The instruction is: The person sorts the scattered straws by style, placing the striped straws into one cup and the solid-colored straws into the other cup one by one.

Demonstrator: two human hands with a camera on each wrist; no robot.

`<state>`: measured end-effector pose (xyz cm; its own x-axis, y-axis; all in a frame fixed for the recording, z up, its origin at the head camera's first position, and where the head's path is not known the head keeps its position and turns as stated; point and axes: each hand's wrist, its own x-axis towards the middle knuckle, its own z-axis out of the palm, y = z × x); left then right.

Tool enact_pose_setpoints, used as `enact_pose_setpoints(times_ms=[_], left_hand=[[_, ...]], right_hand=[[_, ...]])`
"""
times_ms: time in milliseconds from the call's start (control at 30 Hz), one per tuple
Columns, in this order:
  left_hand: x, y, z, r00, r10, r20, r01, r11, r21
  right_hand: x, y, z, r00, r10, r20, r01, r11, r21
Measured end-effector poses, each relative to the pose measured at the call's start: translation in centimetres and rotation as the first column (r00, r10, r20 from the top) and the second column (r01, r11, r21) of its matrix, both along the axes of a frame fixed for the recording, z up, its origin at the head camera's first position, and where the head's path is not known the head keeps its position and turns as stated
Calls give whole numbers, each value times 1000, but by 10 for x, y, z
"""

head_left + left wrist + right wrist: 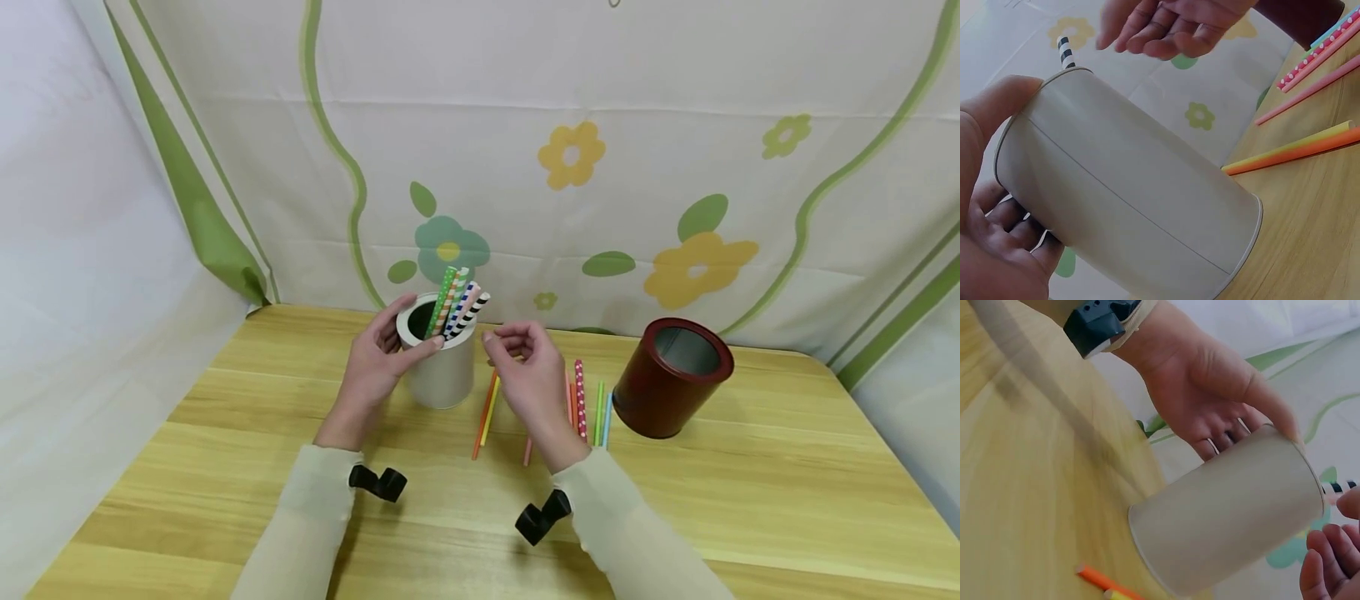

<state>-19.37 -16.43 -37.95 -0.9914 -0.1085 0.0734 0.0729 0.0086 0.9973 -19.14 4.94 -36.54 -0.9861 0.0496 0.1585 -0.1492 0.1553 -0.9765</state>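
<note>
A pale grey-white can (441, 379) stands upright on the wooden table, with several patterned paper straws (459, 304) leaning out of its top, among them a black-and-white striped straw (1067, 53). My left hand (369, 358) grips this can from the left, thumb over the near rim and fingers round the far side, as the right wrist view also shows. Just right of the rim, my right hand (531, 375) hovers with loosely bent fingers and nothing between them. Below it on the table lie loose straws: orange (483, 423), yellow (491, 412) and pink (527, 452).
Further right lie a red dotted straw (581, 396), a green straw (598, 414) and a blue straw (607, 421), partly behind my right wrist. Beside them stands a dark red can (637, 392), its mouth facing up. A flowered curtain (487, 150) hangs along the table's back edge.
</note>
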Motion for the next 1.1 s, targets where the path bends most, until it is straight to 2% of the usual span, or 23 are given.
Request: enact_pose_setpoints(times_ms=[100,400,600,800,933,1000,1100], left_hand=[[0,0,-1,1000,0,1,0,1000,16],[2,-1,-2,1000,2,3,-2,999,46],[2,-1,-1,1000,-6,4,6,999,51],[2,-2,-1,1000,-2,13,1,998,61],[1,-2,-1,1000,-12,17,11,998,59],[1,-2,-1,1000,-13,20,12,998,57],[0,-2,-2,1000,-10,22,8,998,61]], right_hand=[[4,8,-8,999,-25,34,26,999,-22],[9,42,-29,994,-95,62,100,992,-72],[13,68,-38,982,-162,99,168,984,-61],[19,91,-43,966,-221,135,218,975,35],[23,103,-45,960,-235,155,209,963,168],[24,107,-46,961,-229,154,184,948,261],[26,110,-46,968,-211,138,142,910,390]])
